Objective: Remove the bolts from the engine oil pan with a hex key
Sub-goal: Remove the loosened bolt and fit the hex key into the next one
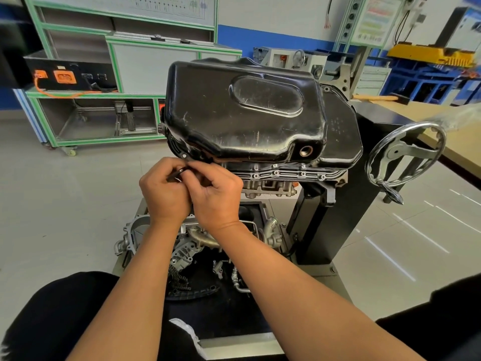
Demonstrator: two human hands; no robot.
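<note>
The black oil pan [242,110] faces up on the engine, which is mounted upside down on a stand. Several bolts [276,173] show in a row along its near flange. My left hand [164,194] and my right hand [216,196] meet at the pan's near left corner. Both have curled fingers around a small dark tool, the hex key [179,172], of which only a short piece shows between the fingers. The bolt under the hands is hidden.
A chrome handwheel [406,155] sticks out from the stand at the right. Loose engine parts [187,246] lie in the tray below the engine. A green-framed cabinet [125,82] stands at the back left, and a wooden bench [437,126] at the right.
</note>
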